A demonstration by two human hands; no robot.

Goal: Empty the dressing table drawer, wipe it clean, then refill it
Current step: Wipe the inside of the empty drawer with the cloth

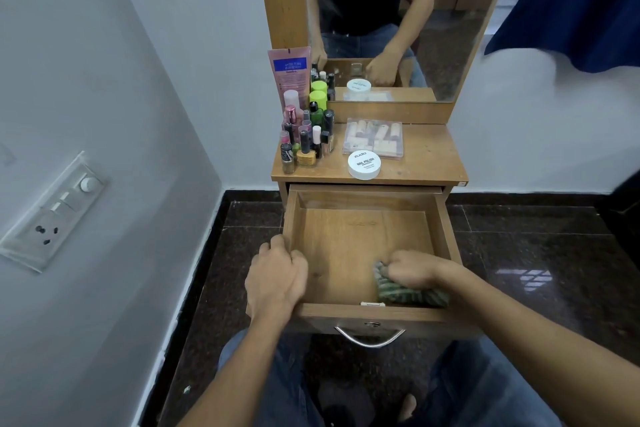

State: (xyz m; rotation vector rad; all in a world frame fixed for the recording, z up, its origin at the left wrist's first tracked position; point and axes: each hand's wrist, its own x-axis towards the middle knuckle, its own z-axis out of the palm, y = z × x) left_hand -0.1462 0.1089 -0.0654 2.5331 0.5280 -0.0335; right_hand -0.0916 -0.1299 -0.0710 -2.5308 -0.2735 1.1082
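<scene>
The wooden drawer (349,243) of the dressing table is pulled out and holds only a green patterned cloth (408,293) in its front right corner. My right hand (412,269) is closed on that cloth and presses it onto the drawer floor. My left hand (277,279) grips the drawer's left side wall near the front corner. On the tabletop (426,163) stand several nail polish bottles (304,142), a pink tube (292,71), a clear box of small bottles (374,139) and a white round nail polish remover tub (364,165).
A mirror (391,17) rises behind the tabletop and reflects the person. A white wall with a switch panel (52,211) is on the left. Dark polished floor (540,270) surrounds the table. A blue cloth (571,0) hangs at the upper right. The drawer's metal handle (370,338) faces my knees.
</scene>
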